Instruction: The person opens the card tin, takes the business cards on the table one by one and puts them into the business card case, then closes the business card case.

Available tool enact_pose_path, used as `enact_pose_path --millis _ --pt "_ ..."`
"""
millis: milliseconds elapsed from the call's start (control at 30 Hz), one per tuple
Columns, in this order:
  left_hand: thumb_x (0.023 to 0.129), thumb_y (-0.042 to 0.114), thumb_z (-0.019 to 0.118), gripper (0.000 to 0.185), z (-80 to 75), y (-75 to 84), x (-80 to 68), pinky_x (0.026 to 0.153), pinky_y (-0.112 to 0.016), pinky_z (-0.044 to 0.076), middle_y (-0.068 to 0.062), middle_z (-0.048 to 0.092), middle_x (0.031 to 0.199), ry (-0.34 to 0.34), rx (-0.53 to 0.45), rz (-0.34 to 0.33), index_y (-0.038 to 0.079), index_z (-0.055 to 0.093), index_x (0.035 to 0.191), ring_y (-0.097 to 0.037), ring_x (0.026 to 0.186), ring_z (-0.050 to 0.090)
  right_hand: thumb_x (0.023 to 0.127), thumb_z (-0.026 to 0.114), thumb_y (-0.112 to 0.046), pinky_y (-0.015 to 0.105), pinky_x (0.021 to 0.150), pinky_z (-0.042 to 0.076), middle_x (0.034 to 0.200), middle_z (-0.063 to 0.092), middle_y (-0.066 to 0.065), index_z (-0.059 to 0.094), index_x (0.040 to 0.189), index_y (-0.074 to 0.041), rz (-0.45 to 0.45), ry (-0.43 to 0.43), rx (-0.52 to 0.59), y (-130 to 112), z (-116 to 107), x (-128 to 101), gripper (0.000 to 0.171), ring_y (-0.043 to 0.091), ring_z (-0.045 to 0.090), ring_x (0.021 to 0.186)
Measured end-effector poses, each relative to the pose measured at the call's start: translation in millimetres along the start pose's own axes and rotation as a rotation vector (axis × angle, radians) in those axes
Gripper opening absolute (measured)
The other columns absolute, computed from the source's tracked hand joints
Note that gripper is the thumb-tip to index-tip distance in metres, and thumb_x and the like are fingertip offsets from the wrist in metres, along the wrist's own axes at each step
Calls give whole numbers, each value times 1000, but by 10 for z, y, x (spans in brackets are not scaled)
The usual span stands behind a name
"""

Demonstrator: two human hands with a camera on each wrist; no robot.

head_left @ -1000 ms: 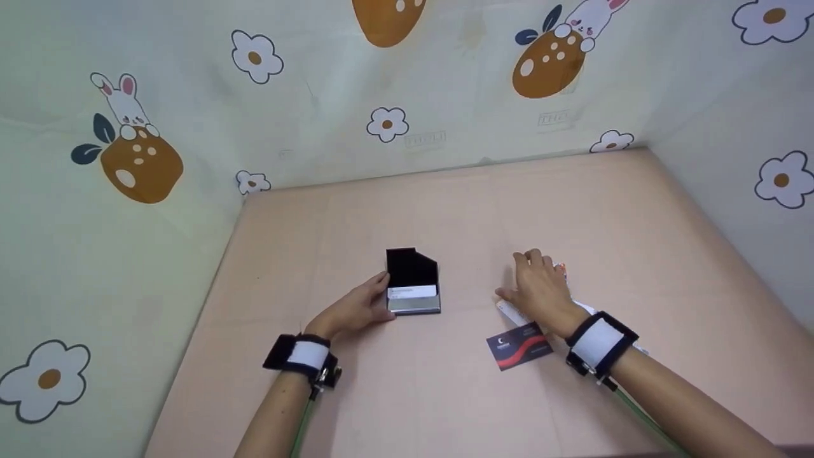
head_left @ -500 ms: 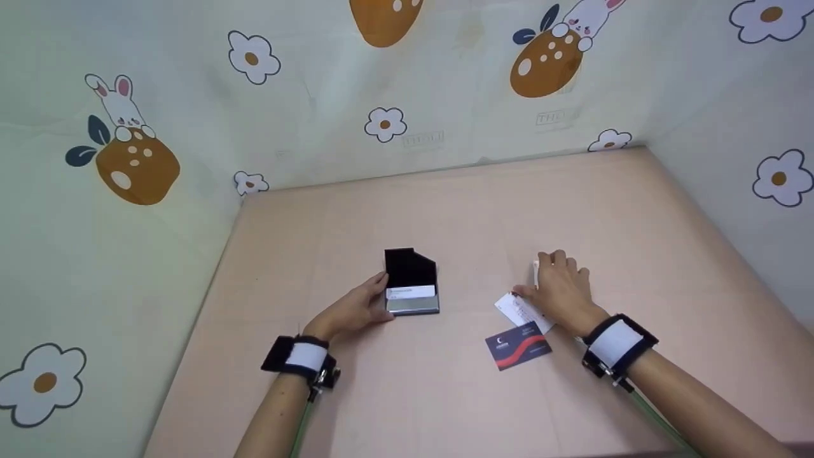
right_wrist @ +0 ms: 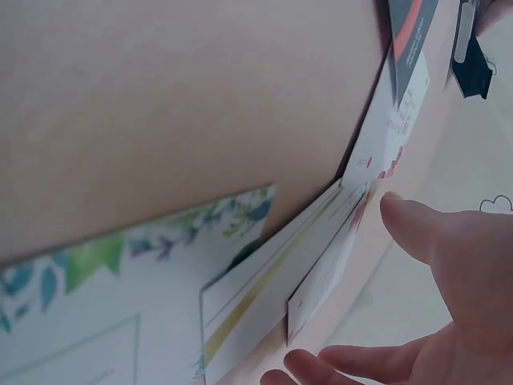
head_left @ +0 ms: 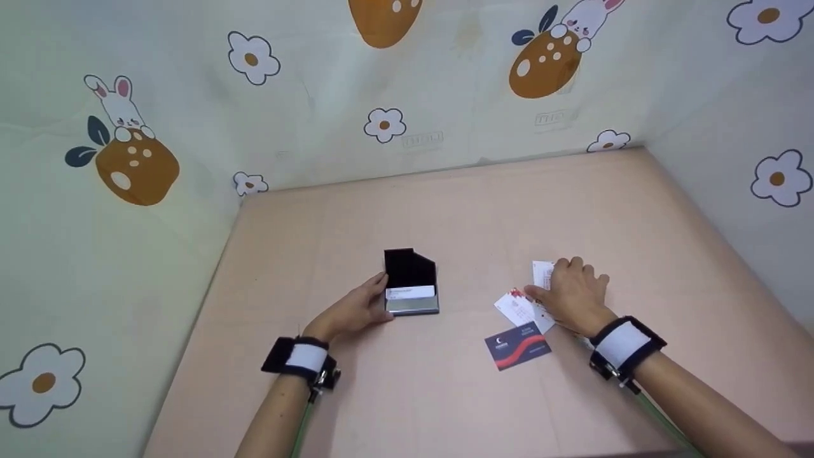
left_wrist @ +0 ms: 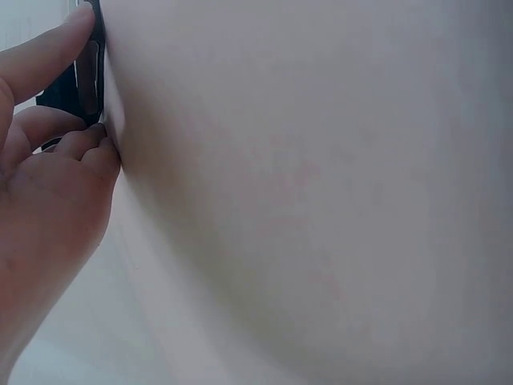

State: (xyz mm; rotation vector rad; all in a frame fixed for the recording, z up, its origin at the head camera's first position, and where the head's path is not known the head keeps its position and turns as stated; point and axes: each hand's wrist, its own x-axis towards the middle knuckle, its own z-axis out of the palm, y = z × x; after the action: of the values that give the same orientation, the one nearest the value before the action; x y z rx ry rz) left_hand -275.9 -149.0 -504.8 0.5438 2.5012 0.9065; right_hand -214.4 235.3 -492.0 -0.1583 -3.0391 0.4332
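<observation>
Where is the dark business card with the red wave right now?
In the head view the dark card lies flat on the table, right of centre, just in front of the white cards by the right hand.

A peach-pink table [head_left: 445, 210] fills the floor of the scene, walled on three sides by pale cloth [head_left: 305, 83] printed with white flowers, rabbits and orange eggs (the print repeats on the right-hand wall too). A dark card with a red wave [head_left: 518, 348] lies flat on the table near its front edge.
</observation>
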Motion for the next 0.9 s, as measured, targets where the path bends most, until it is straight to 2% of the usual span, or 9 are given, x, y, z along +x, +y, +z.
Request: enact_pose_path --millis 267,467,667,900 --pt "93 15 70 82 0 3 -13 128 -48 18 -17 15 168 -7 -13 6 -1 21 157 -36 155 16 87 73 -51 63 76 44 87 53 26 56 110 18 10 -18 -9 66 11 7 75 44 55 83" --pt "93 16 70 81 -1 -12 -14 128 -46 18 -16 15 168 -5 -3 15 -1 21 156 -34 156 16 86 75 -47 64 80 42 88 52 26 56 106 16 48 -69 48 83 3 51 69 42 52 86" --pt "94 16 69 81 -12 -3 -22 128 -46 17 -16 14 168 -13 -14 23 -1 20 156 -35 156 15 88 75 -41 57 82 40 90 55 23 59 111 15 79 -132 106 72 1 85 63 36 51 84" --pt "95 16 68 81 -14 -7 -21 129 -45 16 -15 13 169 -13 -32 16 0 20 157 -34 156 14 87 76 -40 57 82 40 90 56 23 57 111 16 112 -143 132 58 -3 90 63 35 52 83"
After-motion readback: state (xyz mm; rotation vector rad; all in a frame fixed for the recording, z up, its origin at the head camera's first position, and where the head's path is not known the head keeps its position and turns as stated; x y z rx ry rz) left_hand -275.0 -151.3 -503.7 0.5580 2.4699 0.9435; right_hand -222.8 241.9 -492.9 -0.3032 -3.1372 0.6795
